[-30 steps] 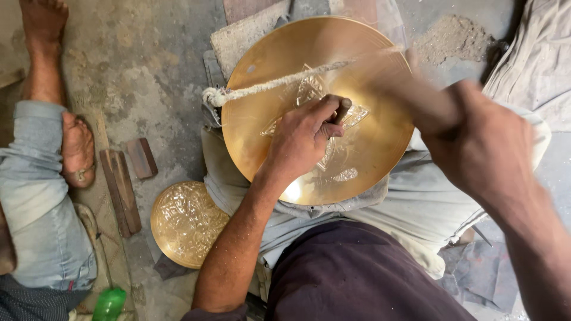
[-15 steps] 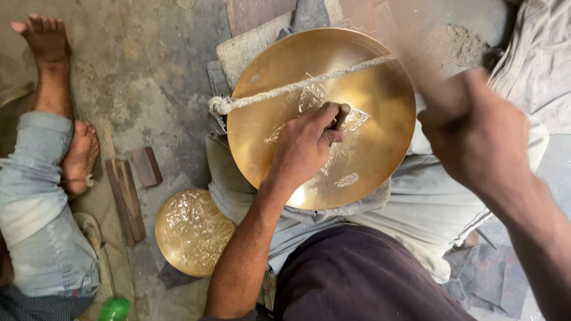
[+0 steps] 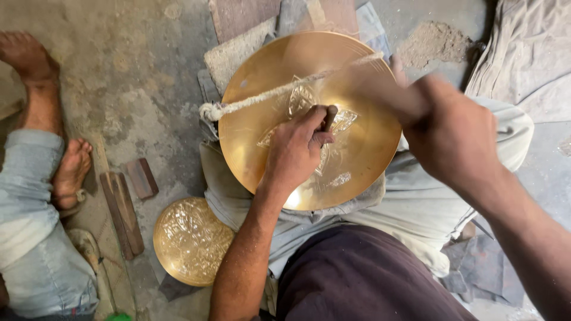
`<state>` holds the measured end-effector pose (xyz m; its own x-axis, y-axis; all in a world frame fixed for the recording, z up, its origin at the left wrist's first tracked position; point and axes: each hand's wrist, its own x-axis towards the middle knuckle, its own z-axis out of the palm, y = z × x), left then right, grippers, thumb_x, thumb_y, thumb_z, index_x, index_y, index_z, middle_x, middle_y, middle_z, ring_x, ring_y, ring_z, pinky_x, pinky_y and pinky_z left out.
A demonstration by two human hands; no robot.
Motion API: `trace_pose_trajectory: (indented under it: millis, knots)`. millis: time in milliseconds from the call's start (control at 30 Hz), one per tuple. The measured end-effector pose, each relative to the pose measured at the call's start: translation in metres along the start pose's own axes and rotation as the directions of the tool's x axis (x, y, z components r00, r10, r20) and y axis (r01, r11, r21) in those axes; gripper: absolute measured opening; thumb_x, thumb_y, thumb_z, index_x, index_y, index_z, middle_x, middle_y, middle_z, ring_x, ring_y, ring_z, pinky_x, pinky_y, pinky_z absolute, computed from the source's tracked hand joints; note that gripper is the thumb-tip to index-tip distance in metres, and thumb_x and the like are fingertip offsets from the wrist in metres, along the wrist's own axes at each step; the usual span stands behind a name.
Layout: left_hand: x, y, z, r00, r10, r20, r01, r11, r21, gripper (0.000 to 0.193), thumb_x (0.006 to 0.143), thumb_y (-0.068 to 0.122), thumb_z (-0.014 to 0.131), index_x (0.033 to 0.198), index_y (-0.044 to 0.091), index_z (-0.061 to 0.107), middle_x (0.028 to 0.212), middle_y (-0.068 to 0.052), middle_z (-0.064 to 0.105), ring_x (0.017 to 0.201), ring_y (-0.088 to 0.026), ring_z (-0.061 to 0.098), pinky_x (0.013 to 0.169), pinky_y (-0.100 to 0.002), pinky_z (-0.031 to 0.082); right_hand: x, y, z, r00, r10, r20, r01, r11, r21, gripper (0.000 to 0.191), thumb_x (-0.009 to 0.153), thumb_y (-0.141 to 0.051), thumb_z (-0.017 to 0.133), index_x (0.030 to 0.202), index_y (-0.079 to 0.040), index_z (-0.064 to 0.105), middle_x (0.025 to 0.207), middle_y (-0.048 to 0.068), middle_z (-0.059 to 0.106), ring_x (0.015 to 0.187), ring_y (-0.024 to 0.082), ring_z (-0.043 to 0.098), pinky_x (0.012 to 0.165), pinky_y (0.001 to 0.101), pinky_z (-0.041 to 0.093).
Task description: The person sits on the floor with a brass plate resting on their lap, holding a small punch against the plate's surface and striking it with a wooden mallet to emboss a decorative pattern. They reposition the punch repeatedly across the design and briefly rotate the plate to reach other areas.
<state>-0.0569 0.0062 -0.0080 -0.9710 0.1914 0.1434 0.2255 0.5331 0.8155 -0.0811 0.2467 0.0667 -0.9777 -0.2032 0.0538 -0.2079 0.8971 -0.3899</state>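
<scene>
Left hand (image 3: 297, 148) clamped on a short dark punch (image 3: 329, 117) holds its tip against the centre of a round brass plate (image 3: 309, 119), which rests tilted across the seated person's lap on pale cloth (image 3: 416, 208) above a concrete floor (image 3: 131, 71). Reading from the left, another person's 2 bare feet (image 3: 71, 169) and faded denim leg sit beside 2 small wooden blocks (image 3: 128, 202), with a second, fully patterned brass plate (image 3: 191, 241) lying flat on the floor just below the lap. A white twisted cord (image 3: 267, 95) runs across the upper face of the large plate. Further right, the right hand (image 3: 458, 142) is raised and closed round a blurred handle (image 3: 380, 89), the striking tool's head not clear enough to make out. Good work at this stage would seem to depend on keeping the punch upright and steady on the design line, fingers clear of its top, and landing light, square blows so the plate does not skid on the cloth.
</scene>
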Motion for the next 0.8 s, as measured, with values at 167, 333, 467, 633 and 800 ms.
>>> trace_pose_trajectory:
  millis: [167,333,467,633,800]
  knots:
    - [-0.001,-0.004,0.003,1.000,0.015,-0.027,-0.015,1.000,-0.004,0.024,0.091,0.011,0.074,0.108,0.006,0.057,0.093,-0.011,0.069,0.085,-0.034,0.071,0.070,-0.047,0.051,0.002,-0.009,-0.007,0.993,0.089,-0.077,-0.065,0.962,0.266,0.030,0.089,-0.019,0.075,0.109,-0.005,0.057,0.091,0.010,0.071,0.081,0.030,0.071,0.071,0.0462,0.055]
    - [-0.002,-0.002,0.003,0.999,0.019,-0.029,-0.020,0.999,-0.028,0.030,0.088,0.007,0.071,0.116,0.007,0.060,0.094,-0.009,0.070,0.086,-0.032,0.072,0.072,-0.046,0.052,0.002,-0.003,-0.004,0.995,0.000,0.102,0.025,0.970,-0.242,0.025,0.092,-0.011,0.076,0.115,-0.007,0.066,0.090,0.013,0.073,0.074,0.030,0.070,0.066,0.0444,0.054]
    - [-0.003,-0.001,0.001,0.999,0.020,-0.027,-0.019,1.000,0.015,0.028,0.090,0.011,0.075,0.111,0.007,0.058,0.097,-0.012,0.068,0.087,-0.035,0.070,0.070,-0.047,0.050,-0.003,-0.001,0.001,0.992,0.125,0.009,-0.124,0.965,0.232,0.033,0.090,-0.020,0.079,0.112,-0.004,0.059,0.088,0.012,0.070,0.077,0.029,0.069,0.069,0.0436,0.053]
    - [-0.005,-0.002,0.002,1.000,-0.015,-0.016,0.015,0.999,-0.047,0.025,0.089,0.005,0.069,0.112,0.007,0.060,0.094,-0.010,0.071,0.085,-0.032,0.073,0.070,-0.045,0.053,-0.007,-0.001,0.006,0.996,0.084,0.023,-0.080,0.987,-0.140,0.021,0.096,-0.012,0.076,0.107,-0.007,0.059,0.084,0.010,0.068,0.069,0.025,0.066,0.063,0.0438,0.051]
    - [-0.008,-0.003,0.004,0.997,0.005,-0.072,-0.006,1.000,-0.017,0.024,0.089,0.004,0.071,0.110,0.006,0.062,0.094,-0.011,0.072,0.087,-0.033,0.072,0.072,-0.044,0.053,-0.004,-0.006,-0.002,0.983,-0.053,0.178,0.109,0.940,-0.322,0.014,0.101,-0.008,0.069,0.111,-0.006,0.060,0.082,0.010,0.066,0.068,0.023,0.064,0.068,0.0432,0.052]
